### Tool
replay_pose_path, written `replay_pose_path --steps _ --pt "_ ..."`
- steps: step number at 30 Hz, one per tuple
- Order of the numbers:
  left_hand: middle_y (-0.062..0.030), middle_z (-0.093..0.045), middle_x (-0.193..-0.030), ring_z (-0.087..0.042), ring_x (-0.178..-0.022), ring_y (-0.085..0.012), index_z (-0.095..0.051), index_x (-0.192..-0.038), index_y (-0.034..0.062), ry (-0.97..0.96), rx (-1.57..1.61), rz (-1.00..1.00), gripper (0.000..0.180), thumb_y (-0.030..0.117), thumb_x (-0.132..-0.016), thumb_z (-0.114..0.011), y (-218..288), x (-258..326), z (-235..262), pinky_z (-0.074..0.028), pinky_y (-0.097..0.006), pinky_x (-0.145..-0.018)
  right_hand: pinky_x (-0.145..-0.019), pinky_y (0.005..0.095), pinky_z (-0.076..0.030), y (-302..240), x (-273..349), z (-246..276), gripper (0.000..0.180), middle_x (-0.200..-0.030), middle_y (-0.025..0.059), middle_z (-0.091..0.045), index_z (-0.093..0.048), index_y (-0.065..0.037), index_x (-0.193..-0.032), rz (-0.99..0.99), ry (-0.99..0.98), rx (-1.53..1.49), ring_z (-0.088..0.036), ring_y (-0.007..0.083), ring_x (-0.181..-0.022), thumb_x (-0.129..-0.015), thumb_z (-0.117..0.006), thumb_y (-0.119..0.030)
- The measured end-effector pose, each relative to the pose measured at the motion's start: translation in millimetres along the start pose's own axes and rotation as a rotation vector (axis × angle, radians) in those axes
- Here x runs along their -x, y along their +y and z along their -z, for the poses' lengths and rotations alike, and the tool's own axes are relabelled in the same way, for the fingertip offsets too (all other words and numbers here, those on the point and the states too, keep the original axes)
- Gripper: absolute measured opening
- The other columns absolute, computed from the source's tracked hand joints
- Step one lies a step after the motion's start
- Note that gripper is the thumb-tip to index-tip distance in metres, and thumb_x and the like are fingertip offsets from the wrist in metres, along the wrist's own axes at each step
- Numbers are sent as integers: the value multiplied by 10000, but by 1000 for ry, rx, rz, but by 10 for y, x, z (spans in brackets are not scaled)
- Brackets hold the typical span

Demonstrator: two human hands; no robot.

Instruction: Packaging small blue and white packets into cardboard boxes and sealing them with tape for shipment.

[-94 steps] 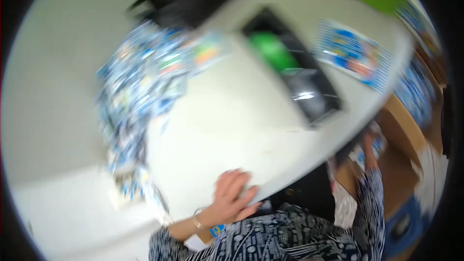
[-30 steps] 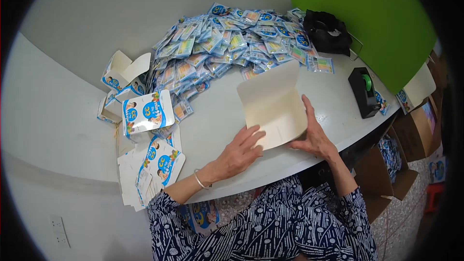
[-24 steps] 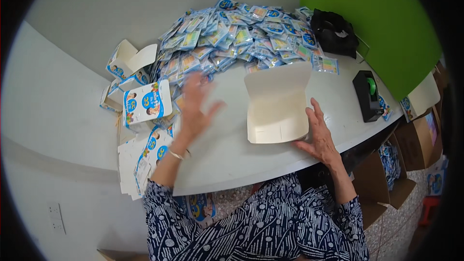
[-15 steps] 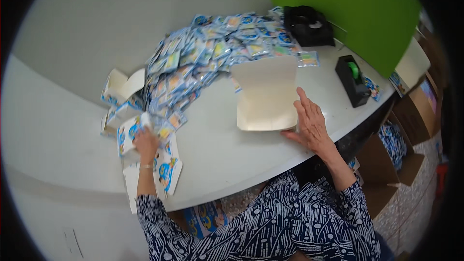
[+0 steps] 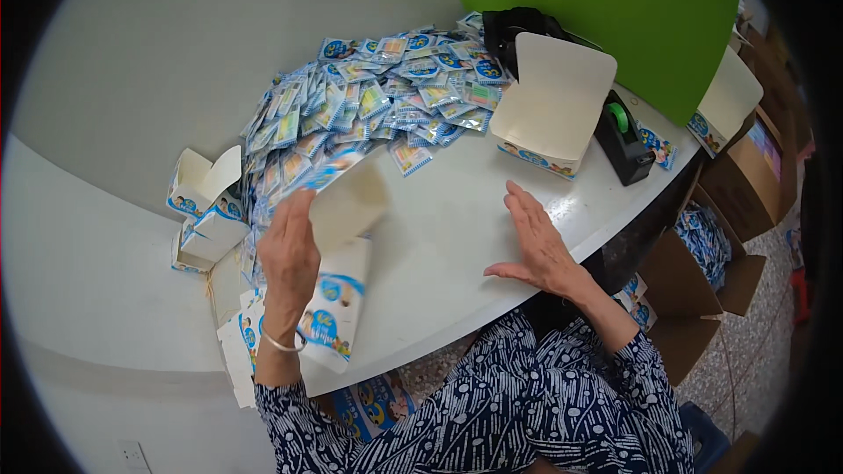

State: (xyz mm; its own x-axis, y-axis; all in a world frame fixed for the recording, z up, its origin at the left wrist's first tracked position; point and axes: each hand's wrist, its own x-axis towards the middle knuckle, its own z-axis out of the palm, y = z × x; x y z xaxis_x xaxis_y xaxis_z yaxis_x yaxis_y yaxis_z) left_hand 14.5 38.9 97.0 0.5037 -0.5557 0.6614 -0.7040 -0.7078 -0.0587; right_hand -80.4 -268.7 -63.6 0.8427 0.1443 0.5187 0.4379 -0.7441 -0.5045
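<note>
A white and blue carton [image 5: 351, 206], smeared by motion, is in my left hand [image 5: 291, 250], whose fingers press along its side. Part of the carton, a printed panel [image 5: 332, 316], hangs down beside my wrist. To the right, over the tabletop, my right hand [image 5: 540, 250] holds nothing; its thumb is spread from the stretched fingers. Beyond it stands an open-lidded carton [image 5: 549, 114] with a plain cream inside. Flat printed carton blanks [image 5: 237, 347] lie under and beside my left forearm.
A large heap of small printed sachets [image 5: 378, 92] covers the back of the table [image 5: 430, 254]. Open small cartons [image 5: 206, 202] are stacked at the left edge. A black tape dispenser [image 5: 625, 140] sits right, by a green panel [image 5: 615, 0]. Cardboard boxes [image 5: 685, 298] stand on the floor.
The open carton has moved from beside my right hand to farther back and right; that hand is off it. My left hand has lifted a carton from the left pile toward the middle.
</note>
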Motion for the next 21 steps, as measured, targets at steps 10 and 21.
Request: replay_pose_path --steps 10,21 --pt "-106 -645 -1050 -634 -942 -188 -566 -1209 14 -157 810 280 307 2 -903 -575 311 -326 -739 -491 -283 -804 -1132 410 -288 259 -259 -183 1115 -1406 222 -383 -187 2 -1450 -304 -61 -540 -381 345 -1325 -625 -875 -297" --pt "-241 -275 -1495 -232 -1374 -485 -326 -1453 81 -663 129 245 1069 664 -648 -717 303 1357 -974 -197 -623 -1080 -1148 493 -218 23 -523 -155 1134 -1560 212 -131 -249 -84 -1479 -67 73 -177 -134 406 -1435 -599 -839 -489"
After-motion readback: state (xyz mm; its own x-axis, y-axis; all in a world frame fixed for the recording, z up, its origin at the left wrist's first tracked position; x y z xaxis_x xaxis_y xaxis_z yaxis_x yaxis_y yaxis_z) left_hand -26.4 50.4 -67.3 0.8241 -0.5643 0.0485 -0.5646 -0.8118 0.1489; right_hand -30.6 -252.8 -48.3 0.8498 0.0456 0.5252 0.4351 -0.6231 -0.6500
